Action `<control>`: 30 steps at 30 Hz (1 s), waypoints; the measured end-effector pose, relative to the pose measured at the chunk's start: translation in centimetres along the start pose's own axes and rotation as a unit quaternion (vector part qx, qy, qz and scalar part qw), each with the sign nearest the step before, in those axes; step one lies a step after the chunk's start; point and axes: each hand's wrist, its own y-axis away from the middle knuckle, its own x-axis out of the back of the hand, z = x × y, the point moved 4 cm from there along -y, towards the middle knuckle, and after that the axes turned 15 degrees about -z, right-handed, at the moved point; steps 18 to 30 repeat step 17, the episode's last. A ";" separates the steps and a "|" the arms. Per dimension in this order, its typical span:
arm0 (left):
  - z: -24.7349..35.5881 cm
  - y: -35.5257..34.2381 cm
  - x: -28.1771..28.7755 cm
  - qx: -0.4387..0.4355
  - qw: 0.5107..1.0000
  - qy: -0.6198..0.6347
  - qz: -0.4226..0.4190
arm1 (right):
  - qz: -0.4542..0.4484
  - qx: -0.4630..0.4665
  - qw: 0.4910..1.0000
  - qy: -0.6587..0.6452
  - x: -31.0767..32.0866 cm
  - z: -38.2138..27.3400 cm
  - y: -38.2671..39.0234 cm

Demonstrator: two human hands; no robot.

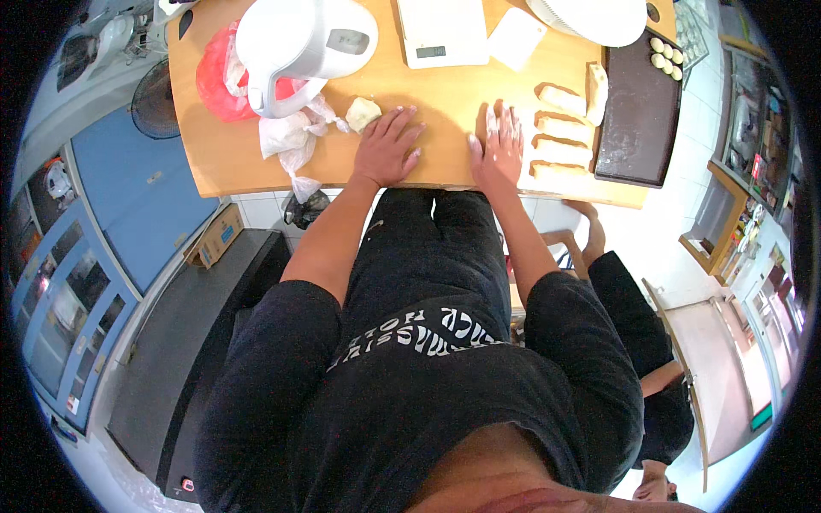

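Note:
My left hand (389, 147) lies flat on the wooden table (436, 111) with its fingers spread. Its fingertips are beside a pale lump of dough (363, 114), possibly touching it. To the right, my right hand (499, 152) rests palm down near the table's front edge, fingers stretched out and dusted white. Nothing shows in either hand. Several thick dough strips (563, 128) lie in a column just right of my right hand, with another strip (597, 92) set lengthwise against a dark baking tray (637, 128). Several small dough balls (667, 60) sit at the tray's far end.
At the far left stands a white appliance with a handle (312, 47), beside a red plastic bag (221, 77) and clear bags of white powder (286, 135). A digital scale (440, 30), a white flat sheet (516, 38) and a white bowl (594, 19) are farther back. Another person (629, 316) is at the right.

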 end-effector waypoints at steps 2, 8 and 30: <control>0.1 -0.1 0.2 0.008 1.000 -0.008 -0.007 | 0.044 -0.011 0.999 -0.002 0.9 -0.9 -3.0; 0.2 -0.2 0.7 0.020 1.000 -0.014 -0.015 | -0.018 0.161 0.987 -0.011 -3.8 -2.3 0.2; 0.0 -0.2 0.3 0.021 0.999 0.013 -0.034 | 0.060 0.077 0.994 -0.051 0.6 0.4 -4.9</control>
